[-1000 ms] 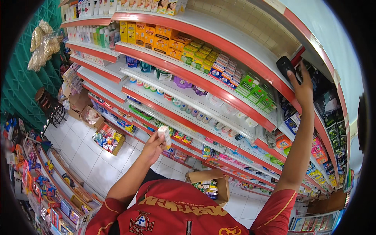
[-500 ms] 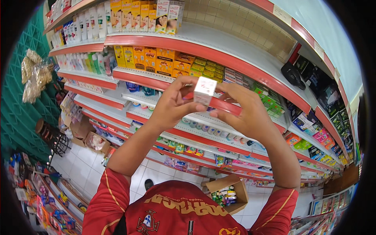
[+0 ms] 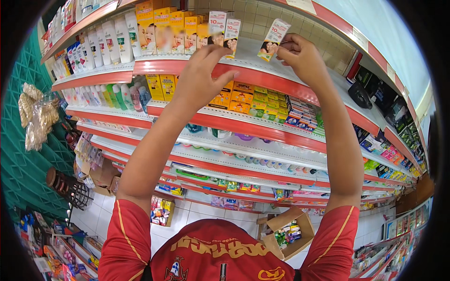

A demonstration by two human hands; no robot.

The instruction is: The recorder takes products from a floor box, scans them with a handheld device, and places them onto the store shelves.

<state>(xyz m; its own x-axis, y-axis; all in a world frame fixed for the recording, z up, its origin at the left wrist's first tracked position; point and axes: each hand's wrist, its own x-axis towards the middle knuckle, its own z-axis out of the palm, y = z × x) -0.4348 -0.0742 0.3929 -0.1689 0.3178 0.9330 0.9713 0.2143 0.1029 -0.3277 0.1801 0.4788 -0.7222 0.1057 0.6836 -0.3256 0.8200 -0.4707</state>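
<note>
In my right hand (image 3: 299, 57) is a slim white box (image 3: 273, 38) with an orange-yellow base, tilted over the upper shelf (image 3: 251, 49). Thumb and fingers grip it by its right side. My left hand (image 3: 200, 77) is in front of the same shelf, thumb spread away from the fingers, holding nothing. Its fingertips overlap the lower part of a similar white box (image 3: 217, 28); whether they touch it, I cannot tell. Another such white box (image 3: 232, 36) stands just right of that one. Yellow-orange boxes (image 3: 161, 30) line up to their left.
White bottles (image 3: 110, 41) fill the shelf's left end. One shelf down are orange boxes (image 3: 241, 96) and small yellow-green boxes (image 3: 267, 105). A black object (image 3: 360, 95) sits at the right. On the floor stands an open carton (image 3: 300, 227) of small packs. A green folding gate (image 3: 28, 173) is at left.
Both hands were around a white box seen end-on, lower and nearer me. Now the right hand alone holds a white box up at the shelf. The left hand has moved up and left, fingers apart.
</note>
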